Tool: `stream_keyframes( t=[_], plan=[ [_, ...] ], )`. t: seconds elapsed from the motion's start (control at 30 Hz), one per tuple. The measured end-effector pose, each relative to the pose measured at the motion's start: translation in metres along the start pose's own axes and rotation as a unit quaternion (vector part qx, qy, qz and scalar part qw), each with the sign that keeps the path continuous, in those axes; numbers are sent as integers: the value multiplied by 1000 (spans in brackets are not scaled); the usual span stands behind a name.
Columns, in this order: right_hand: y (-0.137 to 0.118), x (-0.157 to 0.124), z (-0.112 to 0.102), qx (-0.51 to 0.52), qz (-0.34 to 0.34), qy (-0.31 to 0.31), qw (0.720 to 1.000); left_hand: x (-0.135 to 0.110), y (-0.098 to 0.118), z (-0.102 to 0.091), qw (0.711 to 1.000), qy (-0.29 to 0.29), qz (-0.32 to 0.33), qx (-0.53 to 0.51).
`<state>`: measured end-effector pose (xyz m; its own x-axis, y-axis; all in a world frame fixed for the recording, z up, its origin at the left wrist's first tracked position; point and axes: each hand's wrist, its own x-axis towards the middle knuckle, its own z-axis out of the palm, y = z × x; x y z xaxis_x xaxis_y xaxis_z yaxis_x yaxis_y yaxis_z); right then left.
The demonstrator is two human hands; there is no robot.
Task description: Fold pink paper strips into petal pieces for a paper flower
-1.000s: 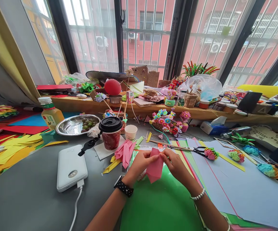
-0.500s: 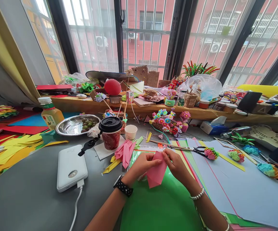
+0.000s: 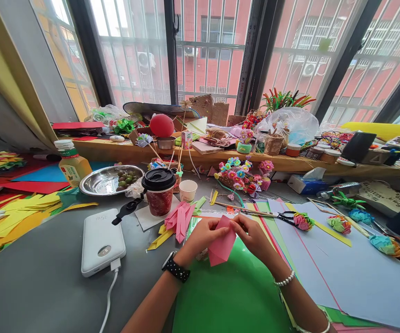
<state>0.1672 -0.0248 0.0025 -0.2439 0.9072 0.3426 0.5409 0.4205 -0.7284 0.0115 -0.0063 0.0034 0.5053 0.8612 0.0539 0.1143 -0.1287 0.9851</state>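
A folded piece of pink paper (image 3: 220, 249) is held between my two hands, above a shiny green sheet (image 3: 234, 296). My left hand (image 3: 205, 238) grips it along its left side, thumb on the front face. At its upper right edge, the fingers of my right hand (image 3: 247, 231) pinch the paper. Folded pink paper strips (image 3: 181, 219) lie beyond my left hand, with yellow folded pieces (image 3: 160, 239) beside them.
A lidded dark red cup (image 3: 158, 196), a white paper cup (image 3: 187, 189) and a white power bank (image 3: 103, 243) with a cable stand to the left. Scissors (image 3: 286, 216), paper flower buds (image 3: 340, 224) and pale sheets (image 3: 324, 259) lie to the right.
The pink paper has shifted slightly up and left, and its lower end has tilted a little to the left. Both hands keep their hold on it.
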Motion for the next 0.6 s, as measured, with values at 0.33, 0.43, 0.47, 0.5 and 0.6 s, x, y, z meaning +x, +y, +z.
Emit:
stream_keyframes(
  t=[0.33, 0.43, 0.47, 0.5, 0.6],
  plan=[
    [13, 3, -2, 254, 147, 100, 951, 2, 3, -7, 983, 183, 8, -5],
    [8, 3, -1, 361, 194, 116, 905, 4, 4, -10, 973, 215, -28, -79],
    [6, 3, 0, 388, 202, 112, 892, 4, 3, -9, 976, 192, -39, -95],
    [2, 3, 1, 411, 207, 103, 882, 5, 2, -7, 980, 162, -46, -105],
    [-7, 1, 7, 439, 220, 73, 868, 6, -2, 1, 985, 99, -30, -135]
  ],
)
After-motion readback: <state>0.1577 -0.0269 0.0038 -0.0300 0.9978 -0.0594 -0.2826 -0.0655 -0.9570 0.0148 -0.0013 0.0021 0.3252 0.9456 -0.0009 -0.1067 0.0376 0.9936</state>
